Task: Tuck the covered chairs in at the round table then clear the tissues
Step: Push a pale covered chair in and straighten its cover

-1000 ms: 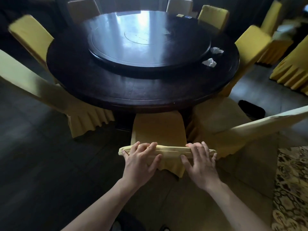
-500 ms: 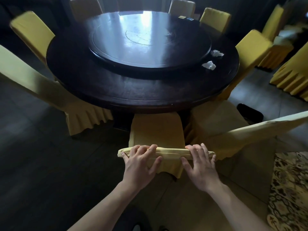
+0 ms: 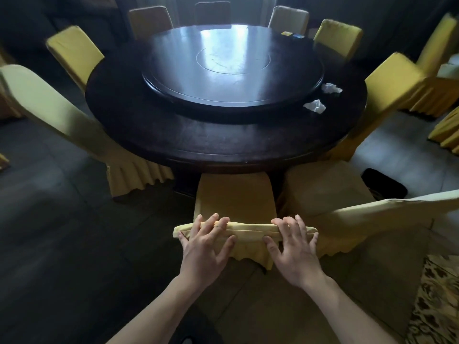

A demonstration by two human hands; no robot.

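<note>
Chair [image 3: 234,199] slid further under table [image 3: 173,135], hands gripping

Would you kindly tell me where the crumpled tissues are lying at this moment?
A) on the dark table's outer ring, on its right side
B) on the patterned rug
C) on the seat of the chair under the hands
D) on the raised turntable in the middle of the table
A: both crumpled tissues lie on the round table's outer ring at right, just outside the turntable.

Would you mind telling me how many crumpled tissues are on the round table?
2: one tissue beside the turntable's right edge, the other tissue just nearer the camera. None elsewhere on the visible round table.
</note>
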